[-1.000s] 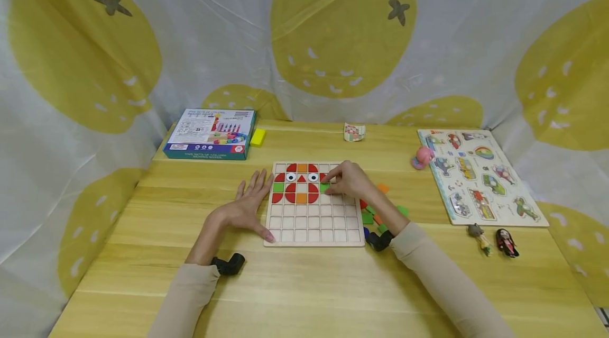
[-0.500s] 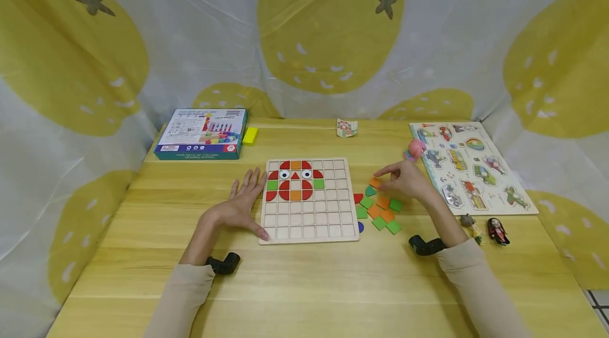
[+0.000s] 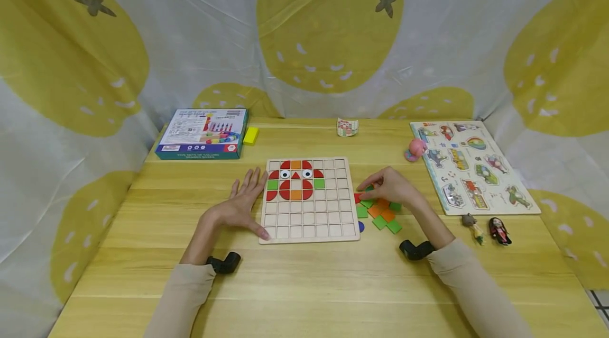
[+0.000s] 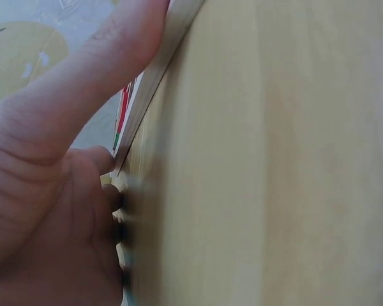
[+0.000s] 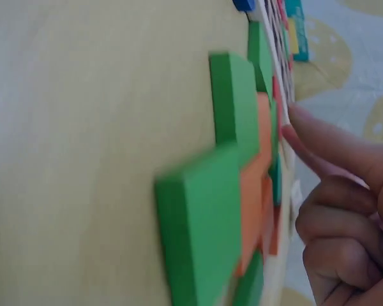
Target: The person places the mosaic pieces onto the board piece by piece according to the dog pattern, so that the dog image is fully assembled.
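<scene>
A light wooden grid board lies on the table, with red, orange and green pieces and two eye discs set in its upper left. My left hand is spread along the board's left edge, its thumb on the near left corner. In the left wrist view, the thumb lies over the board's edge. My right hand is at the loose pieces, thumb and forefinger close together right at a red piece. I cannot tell whether they pinch it. Green tiles and orange tiles lie beside that hand.
A blue disc lies by the board's right edge. Behind are a boxed toy set, a yellow block and a small picture card. To the right are a picture puzzle, a pink toy and two small dolls.
My right hand has left the green tile on the board, swung right over the loose pieces, then come back left to the red piece. The left hand stays at the board.
</scene>
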{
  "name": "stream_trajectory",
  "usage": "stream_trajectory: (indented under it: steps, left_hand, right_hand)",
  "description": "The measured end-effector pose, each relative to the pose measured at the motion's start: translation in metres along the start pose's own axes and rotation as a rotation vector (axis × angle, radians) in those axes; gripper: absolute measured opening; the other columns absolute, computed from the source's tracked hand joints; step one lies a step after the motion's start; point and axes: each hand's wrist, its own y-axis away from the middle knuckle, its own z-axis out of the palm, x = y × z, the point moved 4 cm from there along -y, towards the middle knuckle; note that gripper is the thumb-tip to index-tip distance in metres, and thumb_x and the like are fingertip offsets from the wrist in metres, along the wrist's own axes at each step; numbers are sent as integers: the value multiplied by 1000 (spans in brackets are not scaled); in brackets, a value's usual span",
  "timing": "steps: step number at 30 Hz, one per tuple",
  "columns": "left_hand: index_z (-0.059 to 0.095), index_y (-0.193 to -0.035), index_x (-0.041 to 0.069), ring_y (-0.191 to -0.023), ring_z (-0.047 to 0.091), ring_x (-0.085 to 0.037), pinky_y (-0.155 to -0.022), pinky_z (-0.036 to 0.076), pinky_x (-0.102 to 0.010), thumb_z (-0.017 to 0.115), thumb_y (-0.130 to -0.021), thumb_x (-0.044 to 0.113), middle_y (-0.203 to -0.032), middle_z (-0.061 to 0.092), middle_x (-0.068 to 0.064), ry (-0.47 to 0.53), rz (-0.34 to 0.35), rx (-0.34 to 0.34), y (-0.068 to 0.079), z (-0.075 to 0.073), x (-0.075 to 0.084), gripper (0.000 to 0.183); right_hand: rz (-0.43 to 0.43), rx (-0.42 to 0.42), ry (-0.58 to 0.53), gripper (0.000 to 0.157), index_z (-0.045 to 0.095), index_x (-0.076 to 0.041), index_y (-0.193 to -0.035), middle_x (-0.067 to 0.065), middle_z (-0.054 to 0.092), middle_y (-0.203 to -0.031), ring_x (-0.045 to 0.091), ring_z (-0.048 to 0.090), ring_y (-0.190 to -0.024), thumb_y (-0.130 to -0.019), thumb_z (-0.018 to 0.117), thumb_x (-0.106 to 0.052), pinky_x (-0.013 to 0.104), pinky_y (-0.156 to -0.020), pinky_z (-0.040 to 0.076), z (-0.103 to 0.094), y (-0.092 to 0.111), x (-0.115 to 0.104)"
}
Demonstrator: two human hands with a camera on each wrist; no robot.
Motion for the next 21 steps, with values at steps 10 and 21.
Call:
stream_trajectory:
  steps: [10,21]
  left_hand:
    - [-9,-155,8,-147,-22,-39,-116,-12,-64,86,-56,59,-160,-22,-20,4,0,-2,2,0,1,146]
    - [-10,-155,8,-147,-21,-40,-115,-11,-65,86,-56,59,-159,-21,-21,13,8,3,2,-2,1,147]
  right_hand:
    - [88,145,20,15,78,-10,-83,0,72,-73,12,50,-61,-77,82,-23,21,-51,36,-3,-12,12]
    - [36,110,9,23,77,-9,-91,-5,39,-52,11,31,-48,-72,85,-19,21,-46,25,1,-20,3]
